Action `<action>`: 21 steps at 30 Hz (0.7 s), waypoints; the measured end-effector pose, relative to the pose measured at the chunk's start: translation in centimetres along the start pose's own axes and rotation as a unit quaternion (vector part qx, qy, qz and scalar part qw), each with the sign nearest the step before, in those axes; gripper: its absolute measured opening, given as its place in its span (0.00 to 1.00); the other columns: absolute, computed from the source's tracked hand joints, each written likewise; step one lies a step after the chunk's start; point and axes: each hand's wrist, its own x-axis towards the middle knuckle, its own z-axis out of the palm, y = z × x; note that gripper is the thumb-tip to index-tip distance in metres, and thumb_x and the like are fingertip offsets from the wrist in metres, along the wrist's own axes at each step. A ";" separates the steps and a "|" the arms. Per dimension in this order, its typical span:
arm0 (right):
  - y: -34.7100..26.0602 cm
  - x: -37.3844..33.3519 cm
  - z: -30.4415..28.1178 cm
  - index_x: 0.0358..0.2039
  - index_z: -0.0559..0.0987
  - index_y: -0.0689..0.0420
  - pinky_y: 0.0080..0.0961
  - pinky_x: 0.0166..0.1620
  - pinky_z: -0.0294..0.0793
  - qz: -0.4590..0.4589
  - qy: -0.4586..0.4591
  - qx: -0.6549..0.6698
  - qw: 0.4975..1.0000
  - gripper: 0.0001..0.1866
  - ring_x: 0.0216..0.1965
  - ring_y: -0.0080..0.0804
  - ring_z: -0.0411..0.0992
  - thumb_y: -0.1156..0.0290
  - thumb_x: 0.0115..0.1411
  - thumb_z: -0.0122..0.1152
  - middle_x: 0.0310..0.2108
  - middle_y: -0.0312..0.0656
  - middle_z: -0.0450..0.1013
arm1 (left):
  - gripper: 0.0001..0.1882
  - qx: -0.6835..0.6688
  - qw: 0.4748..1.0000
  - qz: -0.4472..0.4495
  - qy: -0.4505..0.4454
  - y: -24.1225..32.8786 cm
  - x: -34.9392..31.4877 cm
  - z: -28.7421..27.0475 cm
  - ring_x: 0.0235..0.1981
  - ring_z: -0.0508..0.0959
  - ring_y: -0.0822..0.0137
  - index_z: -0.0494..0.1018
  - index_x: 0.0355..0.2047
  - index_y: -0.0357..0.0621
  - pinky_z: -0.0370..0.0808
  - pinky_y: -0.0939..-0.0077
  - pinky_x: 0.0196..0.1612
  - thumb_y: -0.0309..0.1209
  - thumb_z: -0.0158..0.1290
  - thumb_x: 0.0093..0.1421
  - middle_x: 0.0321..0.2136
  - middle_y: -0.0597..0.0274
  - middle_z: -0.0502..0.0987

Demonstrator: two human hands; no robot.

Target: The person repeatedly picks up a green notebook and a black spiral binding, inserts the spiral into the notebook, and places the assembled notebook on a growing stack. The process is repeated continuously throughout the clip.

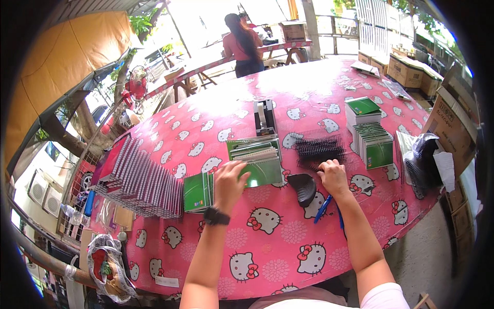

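Left hand rests spread on the green notebook stack — gripping nothing. Right hand pinches black binding coils on the pink worktop.

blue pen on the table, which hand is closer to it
Right. The right hand is just above the blue pen, reaching into the black binding combs. The left hand is farther off to the pen's left, resting on the green notebooks.

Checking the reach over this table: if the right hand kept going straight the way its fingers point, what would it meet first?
The right hand points away from the person, at the pile of black spiral binding coils. Its fingertips look already at that pile's near edge, so the coils come first, though depth is hard to judge.
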 end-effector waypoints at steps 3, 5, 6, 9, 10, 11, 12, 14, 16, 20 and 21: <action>0.4 0.0 0.1 0.29 0.80 0.54 0.37 0.42 0.68 0.004 0.065 0.047 0.997 0.06 0.40 0.38 0.70 0.66 0.52 0.63 0.34 0.39 0.75 | 0.21 0.072 0.993 0.090 0.028 1.6 3.0 3.2 0.49 0.73 0.58 0.76 0.44 0.46 0.68 0.63 0.52 0.36 0.63 0.48 0.45 0.60 0.76; 0.1 0.2 -0.7 0.30 0.79 0.55 0.38 0.42 0.69 0.001 0.099 0.080 0.992 0.06 0.39 0.40 0.71 0.68 0.52 0.62 0.34 0.41 0.75 | 0.23 0.072 0.994 0.078 -0.005 1.1 3.9 3.3 0.48 0.73 0.58 0.75 0.44 0.47 0.69 0.63 0.50 0.37 0.64 0.46 0.43 0.61 0.76; 0.0 0.2 -1.1 0.31 0.79 0.56 0.39 0.42 0.70 0.002 0.116 0.095 0.989 0.06 0.39 0.41 0.71 0.69 0.52 0.62 0.35 0.42 0.75 | 0.24 0.072 0.994 0.074 -0.022 0.9 4.3 3.2 0.47 0.73 0.58 0.75 0.45 0.48 0.70 0.63 0.49 0.37 0.64 0.45 0.42 0.61 0.76; -0.2 0.4 -1.9 0.37 0.76 0.58 0.40 0.41 0.71 -0.013 0.164 0.143 0.976 0.10 0.37 0.44 0.71 0.77 0.52 0.57 0.33 0.44 0.73 | 0.21 0.064 0.994 0.077 -0.045 0.7 5.0 3.1 0.44 0.74 0.59 0.76 0.42 0.48 0.70 0.64 0.48 0.35 0.63 0.46 0.39 0.62 0.77; -0.4 0.3 -2.3 0.39 0.74 0.58 0.40 0.41 0.71 0.008 0.151 0.170 0.974 0.13 0.37 0.44 0.71 0.79 0.51 0.55 0.33 0.45 0.72 | 0.20 0.067 0.993 0.078 -0.052 0.8 5.1 3.2 0.44 0.75 0.59 0.76 0.41 0.48 0.71 0.64 0.48 0.35 0.63 0.46 0.39 0.62 0.77; -0.9 0.4 -2.8 0.41 0.72 0.58 0.40 0.40 0.71 0.024 0.138 0.198 0.970 0.16 0.36 0.45 0.71 0.81 0.50 0.53 0.32 0.45 0.72 | 0.18 0.072 0.993 0.092 -0.032 0.6 4.9 3.3 0.43 0.75 0.59 0.77 0.40 0.47 0.71 0.65 0.47 0.33 0.63 0.47 0.37 0.62 0.77; -1.3 0.4 -3.1 0.44 0.70 0.59 0.40 0.40 0.71 0.040 0.124 0.226 0.965 0.19 0.36 0.46 0.71 0.84 0.49 0.50 0.32 0.46 0.71 | 0.18 0.073 0.994 0.079 -0.019 0.3 4.6 3.3 0.42 0.75 0.58 0.77 0.40 0.47 0.71 0.65 0.47 0.33 0.63 0.47 0.37 0.61 0.78; -2.1 0.2 -3.7 0.47 0.66 0.58 0.38 0.38 0.71 0.020 0.109 0.257 0.960 0.24 0.34 0.45 0.70 0.86 0.47 0.46 0.30 0.46 0.68 | 0.17 0.071 0.996 0.055 0.007 -0.2 4.1 3.3 0.42 0.76 0.57 0.76 0.39 0.46 0.71 0.65 0.46 0.32 0.63 0.47 0.37 0.61 0.78; -2.9 0.1 -4.5 0.46 0.66 0.58 0.37 0.38 0.70 0.004 0.097 0.302 0.948 0.23 0.33 0.45 0.70 0.86 0.47 0.46 0.29 0.46 0.68 | 0.16 0.024 1.000 0.014 -0.010 -1.0 4.5 3.2 0.41 0.76 0.58 0.76 0.37 0.47 0.71 0.64 0.45 0.33 0.63 0.47 0.36 0.62 0.78; -4.9 0.0 -5.9 0.48 0.66 0.57 0.32 0.38 0.69 -0.005 0.033 0.354 0.935 0.20 0.30 0.37 0.69 0.83 0.53 0.47 0.27 0.44 0.67 | 0.15 0.021 0.998 0.034 0.049 -2.4 4.9 1.3 0.37 0.78 0.54 0.75 0.35 0.42 0.73 0.64 0.42 0.30 0.63 0.47 0.35 0.58 0.79; -5.4 -0.1 -6.8 0.48 0.66 0.58 0.33 0.38 0.69 0.013 -0.010 0.373 0.928 0.19 0.31 0.40 0.69 0.81 0.55 0.48 0.28 0.46 0.67 | 0.13 0.022 0.998 0.031 0.054 -1.4 5.0 0.3 0.35 0.78 0.54 0.73 0.34 0.41 0.74 0.67 0.39 0.28 0.63 0.48 0.33 0.56 0.79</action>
